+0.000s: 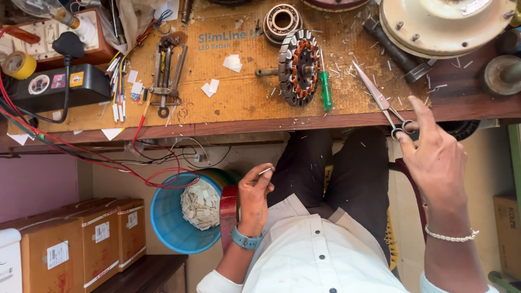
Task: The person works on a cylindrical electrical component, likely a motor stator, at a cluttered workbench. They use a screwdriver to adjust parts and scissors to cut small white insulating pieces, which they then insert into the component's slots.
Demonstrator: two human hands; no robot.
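Note:
My left hand (pixel 254 193) is down by my lap, below the bench edge, pinching a small thin pale strip between thumb and forefinger. My right hand (pixel 434 157) reaches up to the bench's front edge with fingers spread, its fingertips touching the handle loops of a pair of scissors (pixel 380 100) that lies on the bench. A wound motor stator (pixel 298 66) with copper coils lies on the cardboard sheet (pixel 239 97), with a green-handled screwdriver (pixel 325 89) beside it on the right.
A bearing housing (pixel 281 21), a cream fan motor cover (pixel 442 24), a metal puller tool (pixel 165 73), a black box (pixel 51 87), a switchboard with a plug (pixel 68 43) and yellow tape (pixel 18 65) sit on the bench. Below are a blue bucket (pixel 168 222) of paper scraps and cardboard boxes (pixel 81 239).

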